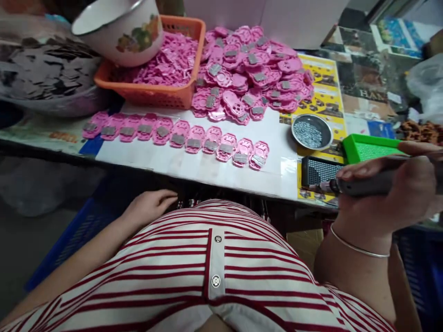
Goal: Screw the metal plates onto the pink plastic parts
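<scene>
My right hand (404,193) is wrapped round a grey electric screwdriver (367,182), which points left. Its bit is at the front edge of a small black screw tray (306,171) with a grid of holes; I cannot tell whether it touches. My left hand (148,205) is below the table edge by my striped shirt, thumb and forefinger stretched out, nothing visible in it. Before me a row of pink plastic plates (195,138), each with a grey metal piece, lies on a white sheet (277,180).
Behind the row are a heap of pink plates (242,69) and an orange basket (152,94) of pink parts, with an enamel pot (107,39) on it. A bowl of small screws (311,131) and a green tray (353,150) stand right, a basin of flat pieces (51,76) left.
</scene>
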The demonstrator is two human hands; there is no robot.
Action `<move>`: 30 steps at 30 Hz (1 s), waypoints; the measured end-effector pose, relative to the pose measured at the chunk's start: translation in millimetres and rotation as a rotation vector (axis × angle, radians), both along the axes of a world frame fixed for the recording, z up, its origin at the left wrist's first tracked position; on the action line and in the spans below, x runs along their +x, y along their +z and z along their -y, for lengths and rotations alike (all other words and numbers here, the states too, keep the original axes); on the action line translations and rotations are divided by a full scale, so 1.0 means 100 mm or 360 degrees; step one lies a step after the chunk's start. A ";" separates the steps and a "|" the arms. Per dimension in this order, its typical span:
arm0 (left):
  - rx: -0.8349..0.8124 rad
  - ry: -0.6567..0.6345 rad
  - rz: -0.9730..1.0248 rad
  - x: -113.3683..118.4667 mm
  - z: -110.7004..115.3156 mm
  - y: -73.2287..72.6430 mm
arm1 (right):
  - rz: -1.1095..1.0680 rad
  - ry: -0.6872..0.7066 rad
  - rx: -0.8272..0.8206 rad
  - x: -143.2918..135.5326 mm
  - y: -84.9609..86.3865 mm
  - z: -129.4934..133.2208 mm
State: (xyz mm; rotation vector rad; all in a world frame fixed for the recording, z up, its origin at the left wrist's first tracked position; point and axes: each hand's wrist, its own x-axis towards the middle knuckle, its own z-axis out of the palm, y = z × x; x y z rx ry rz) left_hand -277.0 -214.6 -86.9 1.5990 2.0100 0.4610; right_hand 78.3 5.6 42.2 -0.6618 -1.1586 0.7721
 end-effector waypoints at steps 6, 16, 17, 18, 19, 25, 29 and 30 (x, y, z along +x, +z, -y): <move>0.0997 -0.0507 -0.0276 0.68 -1.16 0.28 | 0.0034 0.0032 0.0115 0.08 -0.11 0.08; 0.0471 -0.0784 -0.0435 1.24 -1.85 0.40 | 0.0106 0.0092 0.0189 0.46 -0.26 0.12; 0.0411 -0.0786 -0.0434 1.19 -1.85 0.43 | 0.0105 0.0081 0.0208 0.47 -0.27 0.10; 0.0366 -0.0799 -0.0433 1.15 -1.86 0.47 | 0.0105 0.0080 0.0218 0.46 -0.27 0.08; 0.0337 -0.0815 -0.0430 1.11 -1.88 0.49 | 0.0105 0.0081 0.0224 0.45 -0.28 0.06; 0.0302 -0.0891 -0.0382 1.18 -2.02 0.52 | 0.0064 -0.0038 0.0248 0.35 -0.33 0.03; 0.0283 -0.0933 -0.0297 1.42 -2.05 0.50 | 0.0097 -0.0074 0.0219 0.39 -0.33 0.06; 0.0277 -0.0974 -0.0270 1.48 -2.06 0.51 | 0.0098 -0.0092 0.0191 0.41 -0.32 0.07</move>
